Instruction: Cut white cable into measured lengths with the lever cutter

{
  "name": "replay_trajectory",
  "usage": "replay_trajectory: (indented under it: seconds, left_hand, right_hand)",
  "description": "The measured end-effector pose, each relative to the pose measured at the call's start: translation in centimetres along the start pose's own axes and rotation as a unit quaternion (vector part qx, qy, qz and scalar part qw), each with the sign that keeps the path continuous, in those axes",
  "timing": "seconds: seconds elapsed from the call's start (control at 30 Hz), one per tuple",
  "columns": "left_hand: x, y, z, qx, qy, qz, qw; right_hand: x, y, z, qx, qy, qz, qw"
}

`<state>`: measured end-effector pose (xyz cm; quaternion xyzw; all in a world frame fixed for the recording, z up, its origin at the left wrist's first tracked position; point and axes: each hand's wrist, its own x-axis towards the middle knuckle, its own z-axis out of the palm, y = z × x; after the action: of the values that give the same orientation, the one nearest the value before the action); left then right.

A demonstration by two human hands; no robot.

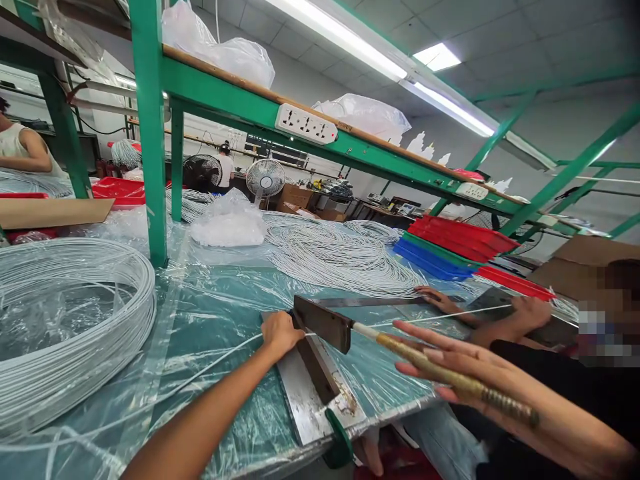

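My left hand [281,333] is closed round a white cable [210,371], beside a dark bar [320,370] on a metal base plate [303,417]. Above that bar is a bladed cutter [325,323] with a flat, dark rectangular blade. Its long handle [425,363], gold and wrapped, slants right across my right hand [460,367]. The fingers of this hand are stretched out and apart, not wrapped round the handle. Beyond the blade, the cable runs on to a co-worker's hand [530,313] at right.
Big coils of white cable lie at left [145,293] and at the back [330,257]. A green clamp [337,440] grips the table edge. A long metal strip [370,302] lies behind the blade. Stacked trays [440,250] and a green post [150,133] stand beyond.
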<state>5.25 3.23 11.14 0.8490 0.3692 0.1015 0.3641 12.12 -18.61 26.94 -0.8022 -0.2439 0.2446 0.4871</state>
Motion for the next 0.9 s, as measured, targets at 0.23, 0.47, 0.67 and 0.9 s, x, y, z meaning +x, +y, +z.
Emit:
replay_trajectory:
  seconds: [0.23,0.47,0.67,0.9]
  left_hand:
    - [-0.2,0.3,0.1,0.021,0.005,0.007,1.000]
    - [-0.1,0.1,0.4,0.002,0.022,0.006,1.000]
    - [-0.3,-0.1,0.8,-0.053,0.032,-0.006,0.998]
    - [-1.3,-2.5,-0.6,-0.163,0.014,0.058,0.985]
  right_hand:
    - [-1.0,4.4,0.8,0.018,-0.155,0.159,0.975]
    - [-1.5,5.0,1.3,-0.070,-0.210,0.088,0.971]
    - [-2.4,13.2,3.9,-0.066,-0.137,-0.029,0.988]
    - [-2.2,5.6,0.1,0.015,-0.123,0.009,0.992]
